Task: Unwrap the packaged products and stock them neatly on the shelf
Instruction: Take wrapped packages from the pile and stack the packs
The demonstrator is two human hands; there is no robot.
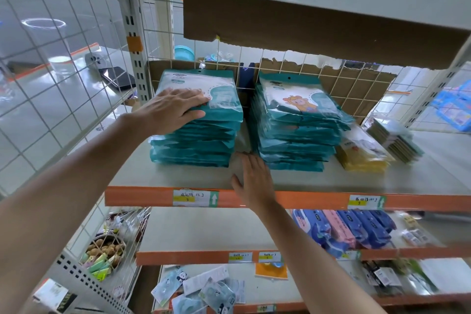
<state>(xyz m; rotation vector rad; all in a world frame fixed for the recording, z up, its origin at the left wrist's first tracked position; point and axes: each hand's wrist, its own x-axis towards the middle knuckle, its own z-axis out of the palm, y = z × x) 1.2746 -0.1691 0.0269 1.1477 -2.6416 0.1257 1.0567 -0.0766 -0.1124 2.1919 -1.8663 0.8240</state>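
Both arms stretched forward; the left hand (175, 109) lay flat, palm down, fingers straight, the right hand (254, 181) lower, fingers extended.

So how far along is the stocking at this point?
Done: teal packets sit in a left stack and a right stack on the shelf. In hand: the left hand presses flat on the left stack, and the right hand lies open between the stacks. Left: the right stack leans unevenly and probably needs squaring.
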